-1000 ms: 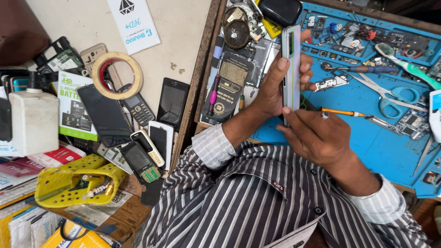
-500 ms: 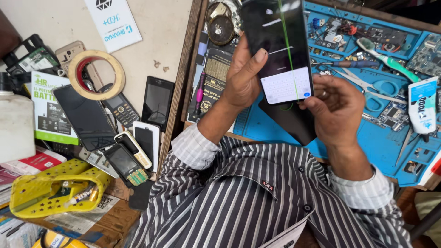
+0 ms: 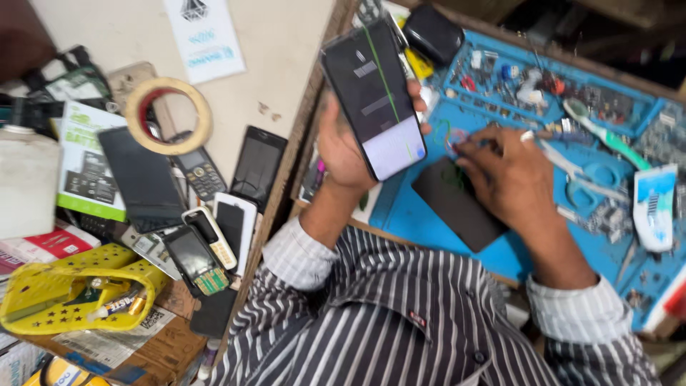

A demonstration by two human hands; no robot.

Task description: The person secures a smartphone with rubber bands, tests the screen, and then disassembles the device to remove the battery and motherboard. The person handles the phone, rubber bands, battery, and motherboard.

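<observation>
My left hand (image 3: 341, 151) holds a black smartphone (image 3: 373, 96) upright, screen towards me. The screen is mostly dark, with a pale patch at its lower end and a thin green line down it. My right hand (image 3: 509, 175) rests on the blue work mat (image 3: 418, 225), its fingertips pinching something small and blurred at the top edge of a flat black panel (image 3: 457, 204) lying on the mat. What the fingers pinch is too blurred to tell.
Blue-handled scissors (image 3: 593, 175), a green toothbrush (image 3: 607, 139), a white tube (image 3: 654, 207) and small parts lie on the mat's right side. On the left are several old phones (image 3: 207, 236), a tape roll (image 3: 169, 114), a yellow basket (image 3: 64, 297) and a white bottle (image 3: 25, 179).
The phone turned from edge-on to screen facing me. My right hand let go of it and dropped to the mat beside the black panel; the left hand kept hold.
</observation>
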